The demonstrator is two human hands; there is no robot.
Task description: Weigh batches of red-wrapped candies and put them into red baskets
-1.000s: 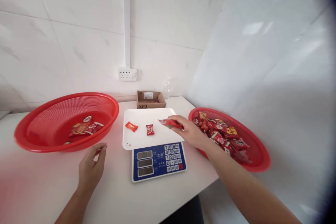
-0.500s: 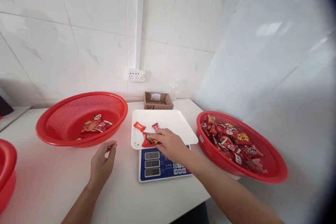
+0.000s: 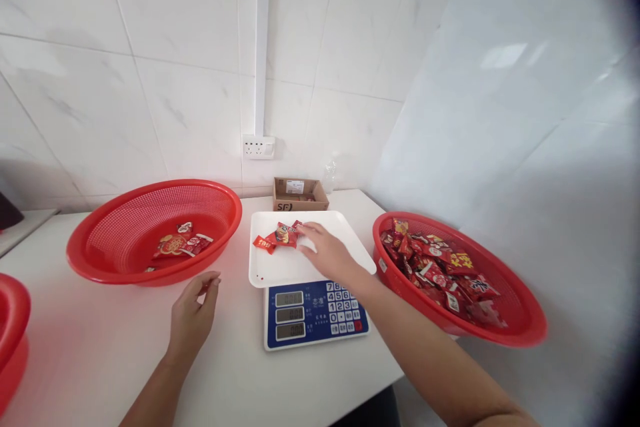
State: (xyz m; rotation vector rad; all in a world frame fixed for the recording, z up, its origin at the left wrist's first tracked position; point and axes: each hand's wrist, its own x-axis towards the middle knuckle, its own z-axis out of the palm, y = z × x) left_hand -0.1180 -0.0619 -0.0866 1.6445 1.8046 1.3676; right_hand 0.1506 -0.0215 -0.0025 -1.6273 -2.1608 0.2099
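My right hand (image 3: 327,250) is over the white tray (image 3: 300,272) of a digital scale (image 3: 316,307), its fingers stretched and its thumb apart. Its fingertips are at the right edge of several red snack packets (image 3: 286,234) lying close together on the tray; whether they touch is hard to tell. One small orange-red packet (image 3: 264,244) lies at the left of this group. Over the table, left of the scale, my left hand (image 3: 194,310) is curled with thumb and finger together, and nothing shows in it.
A red basket (image 3: 520,310) full of red snack packets stands at the right. Another red mesh basket (image 3: 115,227) at the left holds a few packets. Part of a third red basket (image 3: 13,327) shows at the left edge. Behind the scale are a cardboard box (image 3: 300,204) and a clear bottle (image 3: 331,175).
My right hand has let go of the packet and moved slightly up and right. That packet now lies farther back on the tray among the others. My left hand has hardly moved.
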